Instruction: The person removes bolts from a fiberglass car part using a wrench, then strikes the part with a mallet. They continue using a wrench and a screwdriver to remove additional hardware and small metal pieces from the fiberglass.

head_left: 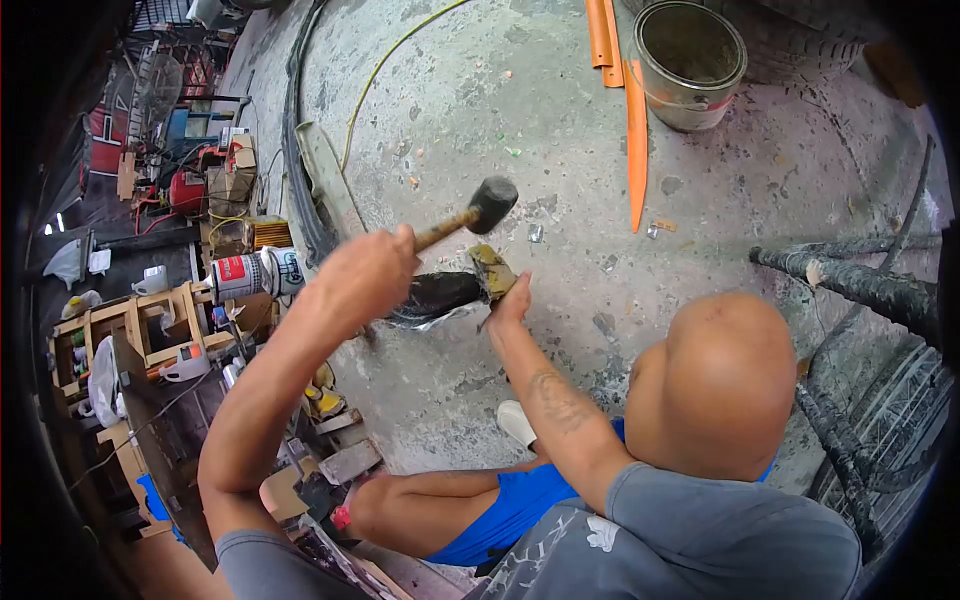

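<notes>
My left hand (365, 275) grips the wooden handle of a black rubber mallet (493, 200), which is raised above the floor and tilted up to the right. Below it lies a dark, shiny rubber piece (438, 295) on the concrete floor (560, 150), with a dirty yellowish block (492, 266) at its right end. My right hand (512, 300) rests against that end, fingers touching the block and the rubber. The tattooed right forearm runs down to a grey sleeve.
A bald head (715, 385) fills the lower right, above blue shorts and a bent knee (375, 510). A metal bucket (690, 60) and orange strips (636, 140) lie at the back. Tyres (880, 290) stand right. Cans (255, 272) and a cluttered wooden rack (130, 330) stand left.
</notes>
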### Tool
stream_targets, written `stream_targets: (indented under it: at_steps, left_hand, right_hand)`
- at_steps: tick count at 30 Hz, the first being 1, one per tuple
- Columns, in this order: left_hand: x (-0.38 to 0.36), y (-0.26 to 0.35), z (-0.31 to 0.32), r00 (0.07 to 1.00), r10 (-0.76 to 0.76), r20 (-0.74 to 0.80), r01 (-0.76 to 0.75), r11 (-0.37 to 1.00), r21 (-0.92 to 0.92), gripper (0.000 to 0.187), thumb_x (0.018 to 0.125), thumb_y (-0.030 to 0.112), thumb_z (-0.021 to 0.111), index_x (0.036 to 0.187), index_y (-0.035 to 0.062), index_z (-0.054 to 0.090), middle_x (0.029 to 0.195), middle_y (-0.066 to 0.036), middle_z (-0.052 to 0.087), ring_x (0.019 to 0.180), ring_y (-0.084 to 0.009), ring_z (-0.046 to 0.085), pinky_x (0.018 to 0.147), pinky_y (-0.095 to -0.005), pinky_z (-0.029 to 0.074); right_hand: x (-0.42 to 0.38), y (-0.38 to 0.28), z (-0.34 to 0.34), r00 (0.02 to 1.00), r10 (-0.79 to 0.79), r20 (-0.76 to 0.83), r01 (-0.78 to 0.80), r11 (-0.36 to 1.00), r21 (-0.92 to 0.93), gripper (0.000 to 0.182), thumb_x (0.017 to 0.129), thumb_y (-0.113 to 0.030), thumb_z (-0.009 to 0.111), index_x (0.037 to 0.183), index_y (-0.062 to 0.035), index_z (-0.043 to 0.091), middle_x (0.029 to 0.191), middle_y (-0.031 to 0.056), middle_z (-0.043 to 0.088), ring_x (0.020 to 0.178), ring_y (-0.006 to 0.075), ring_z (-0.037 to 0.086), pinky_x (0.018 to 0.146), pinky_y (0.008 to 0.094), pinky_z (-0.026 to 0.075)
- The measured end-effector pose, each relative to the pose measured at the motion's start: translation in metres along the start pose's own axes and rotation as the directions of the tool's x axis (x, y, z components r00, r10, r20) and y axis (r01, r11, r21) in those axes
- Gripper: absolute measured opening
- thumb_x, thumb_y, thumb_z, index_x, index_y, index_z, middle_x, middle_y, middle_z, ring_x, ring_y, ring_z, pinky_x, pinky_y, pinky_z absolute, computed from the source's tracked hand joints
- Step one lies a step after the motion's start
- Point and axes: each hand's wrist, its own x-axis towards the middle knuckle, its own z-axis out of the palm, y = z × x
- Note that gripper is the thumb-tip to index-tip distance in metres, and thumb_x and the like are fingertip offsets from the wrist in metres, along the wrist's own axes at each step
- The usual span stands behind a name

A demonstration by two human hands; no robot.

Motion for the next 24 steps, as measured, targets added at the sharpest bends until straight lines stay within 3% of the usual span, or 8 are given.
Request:
stream_targets:
  at_steps: [2, 4, 5, 8, 11, 17, 23, 24]
  left_hand:
    - [-0.001, -0.003, -0.017, 0.998, -0.017, -0.059, 0.016, 1.000, -0.018, 0.024, 0.096, 0.022, 0.055, 0.089, -0.0002, 0.047, 0.062, -0.022, 0.056, 0.059, -0.0416, 0.059, 0.056, -0.0517, 0.043]
    - [-0.009, 0.004, -0.034, 0.958, 0.004, -0.288, -0.079, 0.965, -0.250, 0.023, 0.095, 0.020, 0.059, 0.089, 0.0009, 0.047, 0.060, -0.018, 0.055, 0.053, -0.0352, 0.055, 0.053, -0.0460, 0.040]
    - [-0.009, 0.009, -0.044, 0.952, 0.004, -0.306, -0.083, 0.965, -0.247, 0.023, 0.095, 0.020, 0.059, 0.089, 0.0009, 0.047, 0.060, -0.018, 0.055, 0.053, -0.0352, 0.055, 0.053, -0.0460, 0.040]
    - [-0.010, 0.022, -0.059, 0.842, -0.013, -0.539, -0.199, 0.922, -0.333, 0.021, 0.093, 0.014, 0.062, 0.090, 0.0005, 0.046, 0.058, -0.015, 0.045, 0.049, -0.0247, 0.042, 0.049, -0.0365, 0.035]
    - [0.000, 0.036, -0.059, 0.745, 0.012, -0.667, -0.318, 0.885, -0.340, 0.020, 0.093, 0.014, 0.063, 0.095, 0.0011, 0.048, 0.058, -0.014, 0.045, 0.047, -0.0256, 0.041, 0.049, -0.0360, 0.035]
    - [0.015, 0.050, -0.046, 0.865, 0.102, -0.491, -0.295, 0.895, -0.335, 0.021, 0.093, 0.015, 0.063, 0.095, 0.0002, 0.048, 0.060, -0.019, 0.051, 0.050, -0.0329, 0.050, 0.049, -0.0398, 0.038]
    - [0.028, 0.052, -0.010, 0.904, 0.135, -0.407, -0.283, 0.900, -0.331, 0.023, 0.096, 0.019, 0.057, 0.095, -0.0001, 0.044, 0.064, -0.024, 0.056, 0.060, -0.0441, 0.057, 0.056, -0.0495, 0.042]
    - [0.029, 0.044, 0.001, 0.968, 0.136, -0.212, -0.186, 0.953, -0.238, 0.024, 0.096, 0.020, 0.057, 0.094, -0.0002, 0.044, 0.064, -0.024, 0.056, 0.061, -0.0444, 0.057, 0.057, -0.0504, 0.042]
  right_hand:
    - [0.004, 0.007, -0.005, 1.000, 0.008, -0.003, -0.008, 1.000, 0.009, 0.057, 0.097, -0.053, 0.044, 0.105, 0.0019, 0.059, 0.106, 0.0128, 0.064, 0.093, 0.0235, 0.064, 0.085, 0.0344, 0.051]
    - [-0.011, -0.006, -0.011, 0.999, 0.003, -0.039, -0.004, 0.999, -0.031, 0.057, 0.097, -0.053, 0.044, 0.106, 0.0021, 0.058, 0.105, 0.0131, 0.064, 0.093, 0.0238, 0.065, 0.085, 0.0345, 0.051]
    - [-0.008, -0.014, 0.001, 1.000, -0.020, -0.022, 0.018, 0.998, -0.064, 0.058, 0.097, -0.053, 0.044, 0.106, 0.0023, 0.058, 0.105, 0.0135, 0.064, 0.093, 0.0242, 0.065, 0.085, 0.0347, 0.051]
    - [0.004, -0.011, 0.000, 1.000, -0.012, -0.027, 0.011, 1.000, -0.012, 0.055, 0.098, -0.051, 0.043, 0.097, 0.0004, 0.061, 0.097, 0.0118, 0.065, 0.087, 0.0234, 0.065, 0.077, 0.0355, 0.052]
    - [0.003, -0.007, -0.003, 1.000, -0.025, -0.012, 0.025, 1.000, 0.017, 0.054, 0.099, -0.051, 0.043, 0.093, -0.0007, 0.061, 0.095, 0.0114, 0.065, 0.085, 0.0233, 0.065, 0.075, 0.0357, 0.052]
    - [-0.007, -0.013, 0.007, 0.996, -0.049, -0.073, 0.050, 0.999, 0.012, 0.053, 0.099, -0.051, 0.042, 0.091, -0.0013, 0.060, 0.094, 0.0106, 0.064, 0.084, 0.0228, 0.064, 0.076, 0.0352, 0.051]
    - [-0.016, -0.020, 0.009, 0.999, -0.031, -0.038, 0.031, 0.999, -0.015, 0.053, 0.099, -0.051, 0.042, 0.089, -0.0013, 0.059, 0.095, 0.0101, 0.063, 0.083, 0.0209, 0.062, 0.077, 0.0344, 0.050]
    - [-0.017, -0.018, 0.007, 0.999, -0.032, 0.001, 0.032, 0.999, -0.014, 0.053, 0.099, -0.051, 0.042, 0.089, -0.0014, 0.059, 0.095, 0.0103, 0.063, 0.083, 0.0207, 0.062, 0.078, 0.0343, 0.049]
